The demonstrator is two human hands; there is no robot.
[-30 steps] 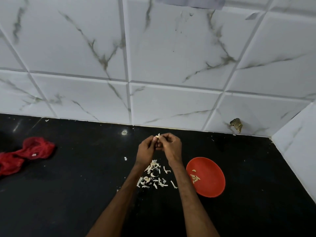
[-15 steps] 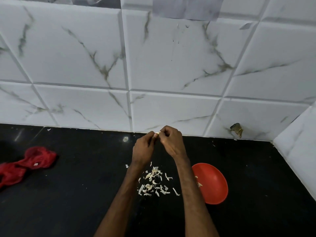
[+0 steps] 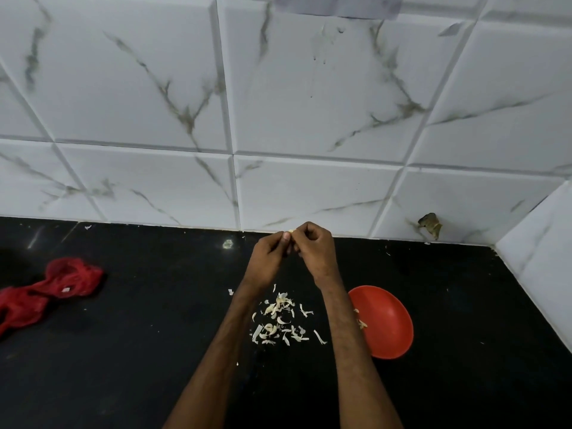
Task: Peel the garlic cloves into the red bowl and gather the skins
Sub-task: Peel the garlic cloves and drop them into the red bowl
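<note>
My left hand (image 3: 268, 257) and my right hand (image 3: 315, 252) meet above the black counter, near the wall. Between their fingertips they pinch a small pale garlic clove (image 3: 291, 231), mostly hidden by the fingers. Below the hands a loose scatter of garlic skins (image 3: 280, 320) lies on the counter between my forearms. The red bowl (image 3: 388, 323) sits to the right of my right forearm, which covers its left edge; a few peeled cloves (image 3: 360, 322) show inside it.
A red mesh bag (image 3: 40, 292) lies crumpled at the far left of the black counter (image 3: 139, 351). White marble-look tiles (image 3: 309, 119) form the back wall, and a side wall closes the right corner. Stray skin flakes dot the counter.
Both hands have stayed together on the clove and drifted slightly up and toward the wall. The view has tilted a little, so bowl and skins sit lower in the frame.
</note>
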